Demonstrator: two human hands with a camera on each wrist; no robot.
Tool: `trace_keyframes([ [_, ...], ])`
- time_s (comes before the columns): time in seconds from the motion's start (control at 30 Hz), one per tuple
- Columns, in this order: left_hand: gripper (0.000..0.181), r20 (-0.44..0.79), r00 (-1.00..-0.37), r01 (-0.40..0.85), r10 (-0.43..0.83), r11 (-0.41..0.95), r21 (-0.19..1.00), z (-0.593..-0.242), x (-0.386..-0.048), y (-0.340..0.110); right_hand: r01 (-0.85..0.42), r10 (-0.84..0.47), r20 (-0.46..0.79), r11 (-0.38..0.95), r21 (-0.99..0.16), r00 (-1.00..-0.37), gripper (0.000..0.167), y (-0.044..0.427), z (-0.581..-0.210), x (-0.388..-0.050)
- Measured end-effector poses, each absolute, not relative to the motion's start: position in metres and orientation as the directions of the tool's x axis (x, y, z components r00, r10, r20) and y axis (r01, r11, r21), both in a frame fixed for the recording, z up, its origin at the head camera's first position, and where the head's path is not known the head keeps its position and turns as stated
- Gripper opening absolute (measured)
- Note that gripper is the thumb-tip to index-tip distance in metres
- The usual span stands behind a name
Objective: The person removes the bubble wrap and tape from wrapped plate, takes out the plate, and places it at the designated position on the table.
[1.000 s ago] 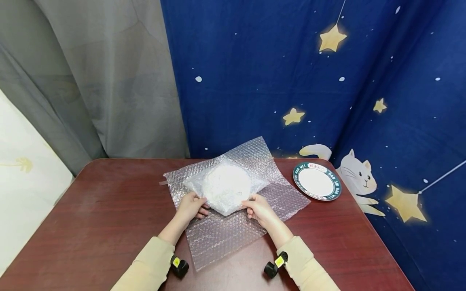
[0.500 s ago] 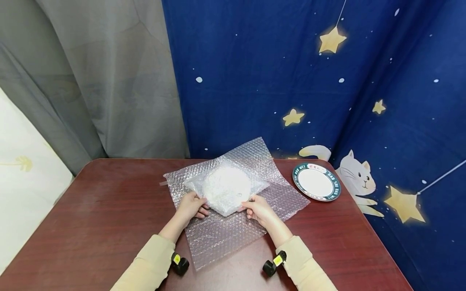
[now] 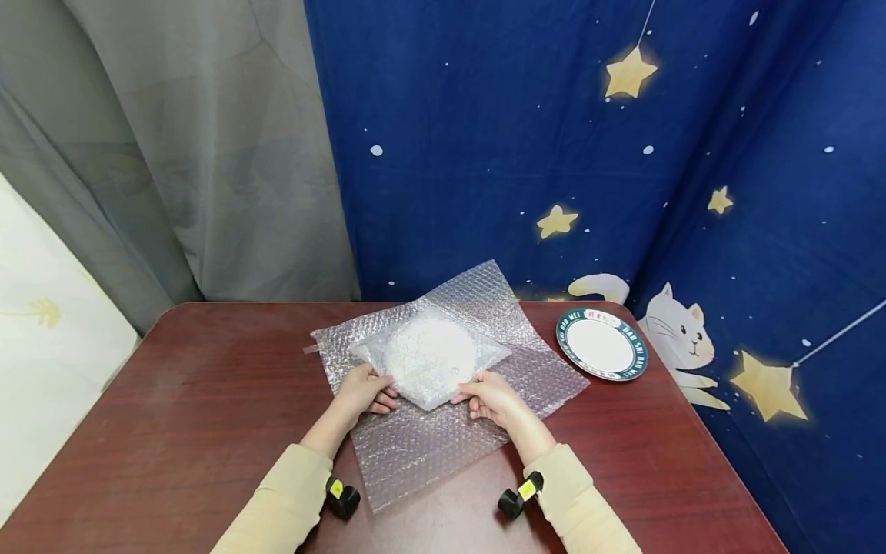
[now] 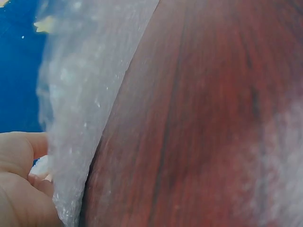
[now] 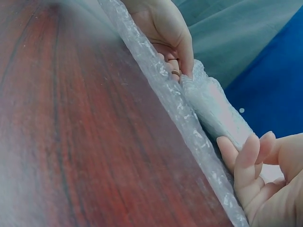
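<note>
In the head view a bubble-wrapped bundle [image 3: 431, 360] lies on a larger spread sheet of bubble wrap [image 3: 422, 454]. Something round and white shows through its layers; its kind is hidden by the wrap. My left hand [image 3: 361, 389] holds the bundle's near left edge, thumb on top and fingers below. At the near right edge my right hand [image 3: 490, 395] pinches the bundle between thumb and fingers. The right wrist view shows the bundle [image 5: 220, 111] side-on, between both hands. In the left wrist view, bubble wrap [image 4: 87, 85] covers part of the left hand [image 4: 19, 182].
A plate [image 3: 602, 345] with a dark green lettered rim lies at the table's far right, beside the sheet's right corner. The reddish-brown table [image 3: 228, 400] backs onto a grey curtain [image 3: 263, 154] and a blue starry curtain [image 3: 484, 138].
</note>
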State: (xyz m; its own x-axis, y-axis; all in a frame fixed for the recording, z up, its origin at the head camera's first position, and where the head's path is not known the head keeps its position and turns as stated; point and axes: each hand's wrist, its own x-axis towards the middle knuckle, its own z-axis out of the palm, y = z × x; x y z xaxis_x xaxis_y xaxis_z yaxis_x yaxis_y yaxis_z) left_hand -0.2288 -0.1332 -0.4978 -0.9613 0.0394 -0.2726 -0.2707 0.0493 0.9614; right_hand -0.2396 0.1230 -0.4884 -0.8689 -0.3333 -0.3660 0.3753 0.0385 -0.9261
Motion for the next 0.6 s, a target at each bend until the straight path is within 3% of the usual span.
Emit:
trace_keyframes([
  [0.6, 0.015, -0.310, -0.948, -0.309, 0.069, 0.024, 0.951, -0.499, -0.232, -0.137, 0.379, -0.323, -0.445, 0.247, -0.892, -0.835, 0.021, 0.126, -0.477, -0.240],
])
